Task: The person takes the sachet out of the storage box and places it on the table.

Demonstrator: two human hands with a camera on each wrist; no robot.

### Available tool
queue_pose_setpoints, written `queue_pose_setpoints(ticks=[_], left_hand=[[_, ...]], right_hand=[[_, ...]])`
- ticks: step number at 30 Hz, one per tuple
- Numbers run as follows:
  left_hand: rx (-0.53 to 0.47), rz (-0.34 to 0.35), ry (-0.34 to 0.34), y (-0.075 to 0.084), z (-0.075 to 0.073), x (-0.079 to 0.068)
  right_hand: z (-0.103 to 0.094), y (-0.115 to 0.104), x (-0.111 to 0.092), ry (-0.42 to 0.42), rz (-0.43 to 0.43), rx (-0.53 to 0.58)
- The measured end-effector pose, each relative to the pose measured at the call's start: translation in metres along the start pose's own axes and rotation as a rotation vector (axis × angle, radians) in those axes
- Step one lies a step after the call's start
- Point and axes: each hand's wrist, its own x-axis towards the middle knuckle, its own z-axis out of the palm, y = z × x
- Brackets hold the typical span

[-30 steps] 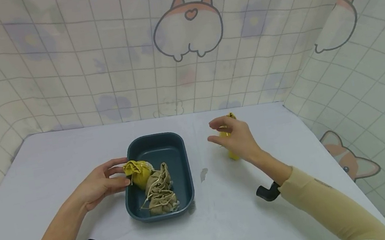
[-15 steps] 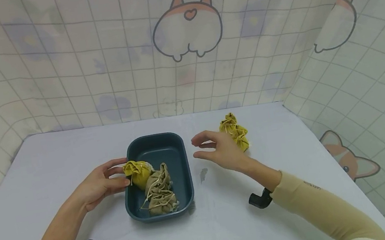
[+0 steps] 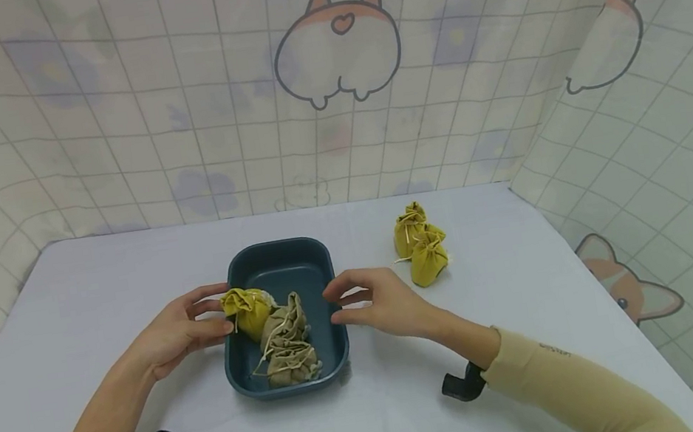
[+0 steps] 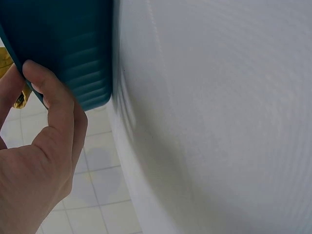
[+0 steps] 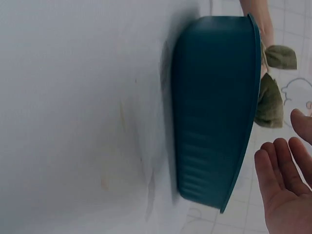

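Both hands are held at the dark teal tray (image 3: 318, 250), which serves as the landmark. At its left rim the left hand (image 3: 179, 334) is wrapped around a yellow drawstring pouch (image 3: 246, 311), fingers and thumb curled on it, the thumb pressed against the tray's outer wall in the left wrist view (image 4: 51, 92). At the right rim the right hand (image 3: 376, 305) is held empty, fingers loosely spread and relaxed, close beside the wall though contact cannot be told; in the right wrist view the open palm (image 5: 282, 195) is seen just off the tray's edge. A second ago that hand was over the two yellow pouches (image 3: 420, 246) lying well to the right of the tray and slightly beyond it; those pouches have been let go and the hand has been brought back to the tray, while the left hand has not shifted. It is judged that the right-side pile is finished with for now and that attention has passed to the pouch at the tray. That pouch is set over the tray's left rim, tilted, its gathered neck pointed left and away toward the fingers, its long axis lying roughly across the tray. Inside the tray, on the near side, two tan pouches (image 3: 285, 344) are heaped together. Everything rests on the pale table (image 3: 96, 298).
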Motion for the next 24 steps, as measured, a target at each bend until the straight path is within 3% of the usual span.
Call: queue_pose_setpoints(ticks=[11, 24], left_hand=[[-0.005, -0.002, -0.002, 0.0, -0.001, 0.0], [-0.009, 0.0, -0.005, 0.0, -0.001, 0.0]], right_hand=[[0.025, -0.005, -0.001, -0.14, -0.047, -0.005], [0.046, -0.007, 0.004, -0.171, -0.08, -0.094]])
